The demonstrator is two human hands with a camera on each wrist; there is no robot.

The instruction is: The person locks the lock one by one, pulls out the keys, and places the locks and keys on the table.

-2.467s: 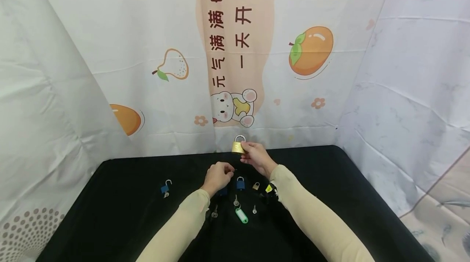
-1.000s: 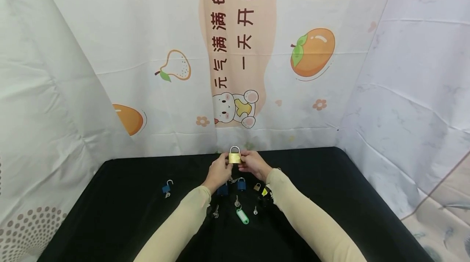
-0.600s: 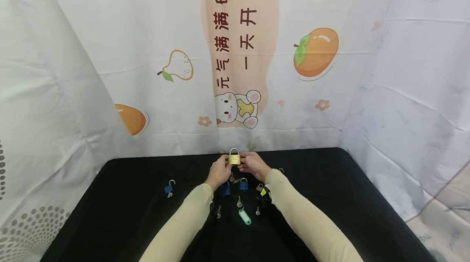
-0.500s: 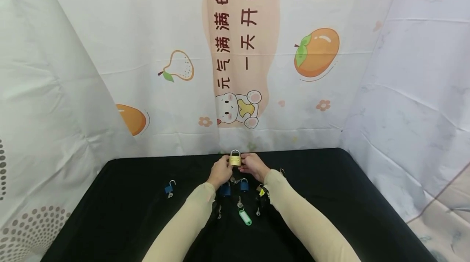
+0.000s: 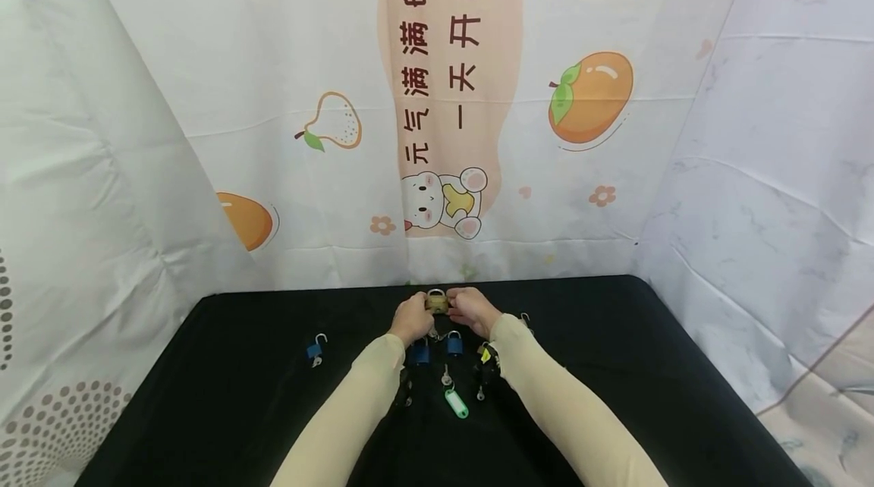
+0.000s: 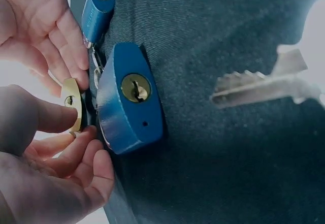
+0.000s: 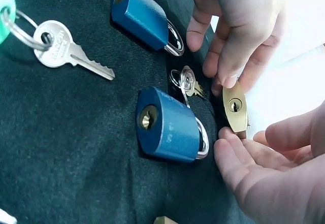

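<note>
A brass padlock [image 5: 437,301] stands upright with its shackle up, low over the far middle of the black table, keyhole visible in the right wrist view. My left hand [image 5: 410,318] pinches one side of it between thumb and fingers. On its other side, my right hand [image 5: 473,311] touches the lock's edge with extended fingertips, its thumb [image 7: 292,132] apart from the lock. Two blue padlocks [image 7: 167,127] lie just nearer than the hands. Between them and the brass lock is a ring with small keys [image 7: 190,84].
On the left lies an open blue padlock [image 5: 314,350] with a key. A key with a green tag [image 5: 456,403] rests in the near middle, between smaller keys. By my right sleeve are a small brass padlock and a yellow-marked item [image 5: 485,355]. A printed curtain [image 5: 328,206] hangs behind.
The brass padlock has come down from the right hand's raised hold toward the table. My left hand has left the small keys and taken the lock's side; my right fingers have loosened.
</note>
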